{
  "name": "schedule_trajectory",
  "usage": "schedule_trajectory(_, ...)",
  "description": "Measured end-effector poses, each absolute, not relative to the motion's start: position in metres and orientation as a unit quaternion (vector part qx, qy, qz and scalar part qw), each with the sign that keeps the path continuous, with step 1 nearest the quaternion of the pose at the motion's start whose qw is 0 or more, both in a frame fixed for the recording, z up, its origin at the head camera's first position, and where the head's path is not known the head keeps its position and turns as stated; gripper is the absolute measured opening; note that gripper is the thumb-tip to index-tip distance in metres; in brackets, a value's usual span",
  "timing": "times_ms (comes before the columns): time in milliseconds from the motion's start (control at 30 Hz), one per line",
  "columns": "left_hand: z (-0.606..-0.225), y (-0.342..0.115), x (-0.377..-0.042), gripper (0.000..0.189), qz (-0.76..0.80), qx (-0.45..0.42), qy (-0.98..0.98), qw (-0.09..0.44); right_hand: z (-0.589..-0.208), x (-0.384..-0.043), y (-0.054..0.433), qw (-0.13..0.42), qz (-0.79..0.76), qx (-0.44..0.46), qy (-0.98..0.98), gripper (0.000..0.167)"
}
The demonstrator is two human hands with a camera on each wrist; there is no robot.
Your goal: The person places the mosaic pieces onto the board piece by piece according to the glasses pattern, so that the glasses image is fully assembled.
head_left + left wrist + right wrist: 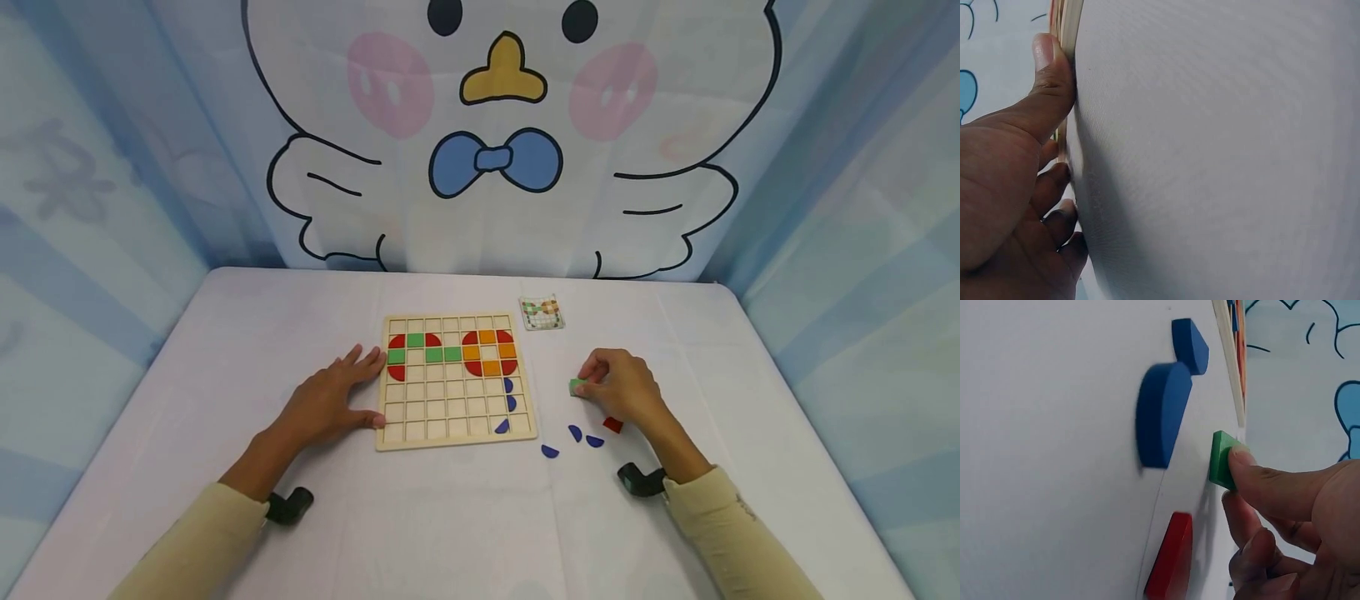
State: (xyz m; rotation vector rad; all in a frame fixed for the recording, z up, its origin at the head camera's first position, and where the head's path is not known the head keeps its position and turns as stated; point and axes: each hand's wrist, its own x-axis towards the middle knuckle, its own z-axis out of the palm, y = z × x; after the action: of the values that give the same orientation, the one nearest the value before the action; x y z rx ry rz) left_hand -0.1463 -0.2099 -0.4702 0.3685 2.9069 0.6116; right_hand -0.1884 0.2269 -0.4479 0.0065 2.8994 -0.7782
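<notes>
My right hand pinches a green square tile between thumb and fingertips, to the right of a wooden grid board. In the right wrist view the green tile is tipped on edge near the white tabletop. My left hand touches the board's left edge with spread fingers and thumb. Red quarter-round, green and orange square pieces fill some upper cells. Three blue half-round pieces lie on the board's right side. Close under my right hand is a red piece.
Three loose blue half-round pieces lie on the white table, right of and below the board. A small pattern card lies beyond the board's upper right corner. A printed curtain hangs behind the table.
</notes>
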Motion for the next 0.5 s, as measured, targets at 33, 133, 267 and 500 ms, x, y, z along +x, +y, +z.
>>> schedule_trajectory(33,-0.470,-0.210,-0.146,0.107,0.204,0.123,0.968,0.074,-0.448,-0.188,0.225,0.068,-0.263,0.000,0.962,0.014)
schedule_trajectory(133,-0.470,-0.210,-0.146,0.107,0.204,0.122,0.968,0.076,-0.447,-0.189,0.216,0.060,-0.278,-0.009,0.959,0.012)
schedule_trajectory(267,-0.470,-0.209,-0.146,0.107,0.204,0.118,0.969,0.079,-0.443,-0.190,0.203,0.057,-0.295,-0.023,0.953,0.012)
schedule_trajectory(500,-0.469,-0.208,-0.146,0.107,0.202,0.116,0.969,0.079,-0.434,-0.193,0.177,0.055,-0.312,-0.050,0.947,0.008)
